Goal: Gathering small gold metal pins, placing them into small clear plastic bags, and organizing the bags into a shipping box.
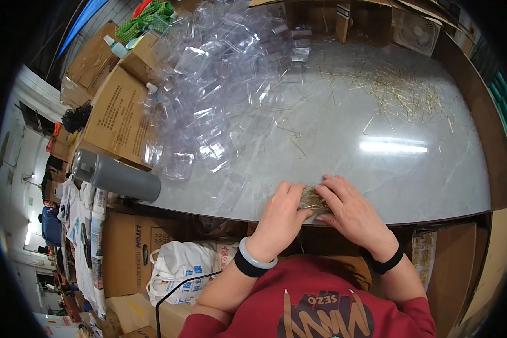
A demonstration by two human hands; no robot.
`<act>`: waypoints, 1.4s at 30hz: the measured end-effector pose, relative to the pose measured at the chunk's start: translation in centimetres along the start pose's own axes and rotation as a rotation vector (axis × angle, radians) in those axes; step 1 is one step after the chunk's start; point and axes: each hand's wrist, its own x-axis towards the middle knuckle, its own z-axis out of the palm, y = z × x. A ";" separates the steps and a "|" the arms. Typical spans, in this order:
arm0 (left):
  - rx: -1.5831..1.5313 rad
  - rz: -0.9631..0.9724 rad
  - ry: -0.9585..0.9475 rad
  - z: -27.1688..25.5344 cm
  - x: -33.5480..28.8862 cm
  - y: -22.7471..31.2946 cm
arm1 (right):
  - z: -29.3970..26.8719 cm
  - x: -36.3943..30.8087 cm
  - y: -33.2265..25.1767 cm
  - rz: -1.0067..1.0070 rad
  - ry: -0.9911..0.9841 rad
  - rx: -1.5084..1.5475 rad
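Observation:
Both my hands meet at the table's near edge, around a small bundle of thin gold-coloured wire pieces (313, 198). My left hand (280, 213) pinches the bundle from its left side, thumb below and fingers above. From the other side, the bent fingers of my right hand (350, 209) close on it, hiding part of the wires. Farther off at the right lies a loose heap of similar thin wires (407, 97), some bent at the ends. A few strays (296, 143) are scattered mid-table.
Clear plastic packages (208, 79) pile up on the grey tabletop's (388, 183) left side. A grey bottle (121, 179) lies at the left edge beside a cardboard box (115, 121). Cardboard walls border the far and right edges, with a white fan (416, 34) far right. Below hangs a white plastic bag (180, 267).

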 end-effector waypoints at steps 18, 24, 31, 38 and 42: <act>0.084 0.380 -0.161 2.3 2.3 -0.5 | -2.6 -3.4 2.9 0.125 0.122 0.043; 0.065 0.372 -0.112 3.2 2.3 -0.4 | 0.5 -3.6 -0.5 0.396 0.384 -0.037; 0.065 0.357 -0.078 3.1 1.9 -0.7 | 1.4 -0.8 -1.1 0.204 0.270 0.298; 0.053 0.379 -0.020 3.4 1.4 -1.1 | -3.1 -3.2 0.5 0.282 0.099 -0.011; 0.024 0.385 -0.012 3.4 1.8 -0.8 | -1.9 -3.1 1.5 0.232 0.243 -0.031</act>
